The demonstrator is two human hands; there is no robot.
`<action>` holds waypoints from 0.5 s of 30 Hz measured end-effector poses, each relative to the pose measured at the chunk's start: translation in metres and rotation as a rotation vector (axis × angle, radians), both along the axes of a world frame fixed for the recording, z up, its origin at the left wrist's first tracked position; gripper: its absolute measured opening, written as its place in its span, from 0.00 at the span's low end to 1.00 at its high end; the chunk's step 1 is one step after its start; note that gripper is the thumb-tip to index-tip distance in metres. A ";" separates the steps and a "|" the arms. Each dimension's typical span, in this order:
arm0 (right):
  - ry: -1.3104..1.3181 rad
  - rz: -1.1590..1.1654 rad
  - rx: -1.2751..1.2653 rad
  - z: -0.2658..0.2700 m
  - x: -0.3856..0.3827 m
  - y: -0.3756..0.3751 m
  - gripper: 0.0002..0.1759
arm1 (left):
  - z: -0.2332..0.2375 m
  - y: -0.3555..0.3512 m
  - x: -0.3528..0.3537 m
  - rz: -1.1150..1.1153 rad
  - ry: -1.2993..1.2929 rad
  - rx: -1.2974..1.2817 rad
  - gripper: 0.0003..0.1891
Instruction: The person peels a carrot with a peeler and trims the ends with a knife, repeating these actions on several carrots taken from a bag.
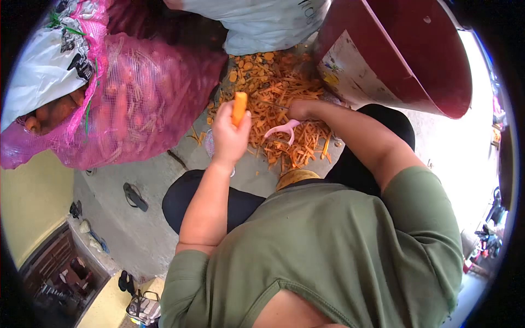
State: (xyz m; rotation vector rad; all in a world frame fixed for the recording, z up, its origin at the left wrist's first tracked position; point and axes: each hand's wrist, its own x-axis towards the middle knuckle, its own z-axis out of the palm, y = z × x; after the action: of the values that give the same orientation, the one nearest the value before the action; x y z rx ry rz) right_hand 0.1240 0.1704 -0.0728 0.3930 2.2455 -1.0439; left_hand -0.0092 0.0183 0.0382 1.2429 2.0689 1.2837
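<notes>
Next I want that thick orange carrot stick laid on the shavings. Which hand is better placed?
Left, I'd say: the left hand holds the carrot stick beside the orange shavings. The right hand is over them, next to a pink forked tool.

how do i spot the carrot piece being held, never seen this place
Find the big pink mesh sack at the view's upper left. Just right of it, the person's left hand grips the orange carrot piece. Unlike the loose scraps spread on the floor, it is one thick chunk held in the fingers.
</notes>
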 end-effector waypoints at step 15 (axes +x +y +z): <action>0.030 -0.889 -1.482 0.129 0.020 -0.032 0.25 | 0.057 -0.036 0.009 0.131 -1.083 0.129 0.13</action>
State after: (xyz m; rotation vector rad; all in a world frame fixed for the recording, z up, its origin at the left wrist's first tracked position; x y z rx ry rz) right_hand 0.1445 0.1381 0.0564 0.6409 0.6965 -2.7132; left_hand 0.0001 -0.0175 0.0956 0.2649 1.2758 1.6445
